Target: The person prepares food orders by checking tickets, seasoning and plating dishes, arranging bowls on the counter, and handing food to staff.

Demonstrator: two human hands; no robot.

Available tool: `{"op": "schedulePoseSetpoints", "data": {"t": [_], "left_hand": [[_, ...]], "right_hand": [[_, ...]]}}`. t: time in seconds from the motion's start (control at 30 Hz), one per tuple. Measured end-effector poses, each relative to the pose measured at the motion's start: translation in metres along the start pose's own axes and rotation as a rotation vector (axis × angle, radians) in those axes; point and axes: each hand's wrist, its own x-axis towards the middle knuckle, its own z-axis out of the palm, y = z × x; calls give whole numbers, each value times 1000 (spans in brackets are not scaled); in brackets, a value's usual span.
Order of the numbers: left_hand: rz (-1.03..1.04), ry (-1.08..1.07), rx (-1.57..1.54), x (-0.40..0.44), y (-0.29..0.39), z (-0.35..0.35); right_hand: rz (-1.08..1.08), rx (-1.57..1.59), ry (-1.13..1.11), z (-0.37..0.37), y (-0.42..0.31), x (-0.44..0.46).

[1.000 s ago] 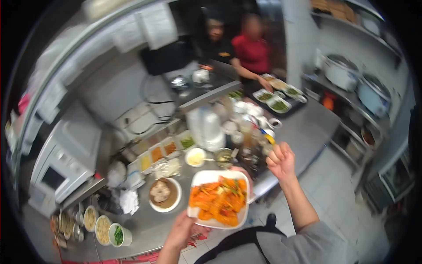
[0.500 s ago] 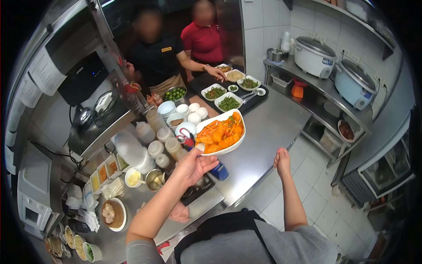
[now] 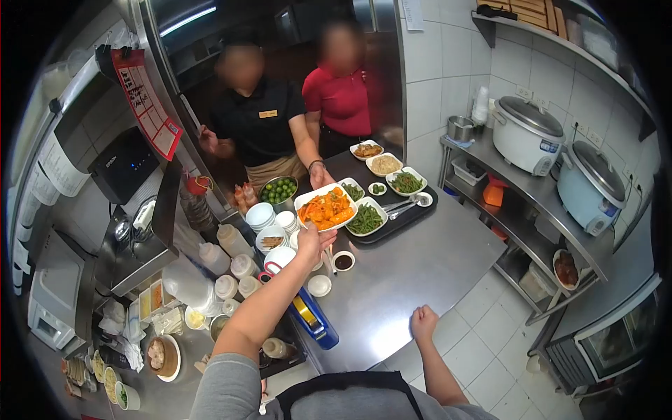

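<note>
The left hand (image 3: pixel 315 243) has its fingers gripping a white bowl (image 3: pixel 340 225) of orange food (image 3: pixel 326 208) above the tabletop (image 3: pixel 420 262); the right hand's (image 3: pixel 424 323) fingers curl closed by its near edge.

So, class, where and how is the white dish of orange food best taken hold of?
Probably by the outer wall on its near side, coming from below, fingers spread beneath: the white dish is open and heaped with orange food. The left hand supports that side; a co-worker's hand is at the far edge.
</note>
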Motion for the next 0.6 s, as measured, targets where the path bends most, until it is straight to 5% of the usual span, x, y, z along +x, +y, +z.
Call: {"op": "schedulePoseSetpoints", "data": {"t": [0.33,0.4,0.47,0.53,0.6], "left_hand": [[-55,2,-10,60,-1,3],[24,-108,16,68,8,13],[-112,-272,-38,99,6,19],[-120,-343,318,106,-3,36],[-85,-569,258,46,33,65]], "right_hand": [[-62,38,4,5,6,-4],[-57,27,-32,3,3,-3],[-44,54,-2,6,12,-4],[-76,3,-29,11,31,-6],[-119,-2,-9,12,34,-3]]}}
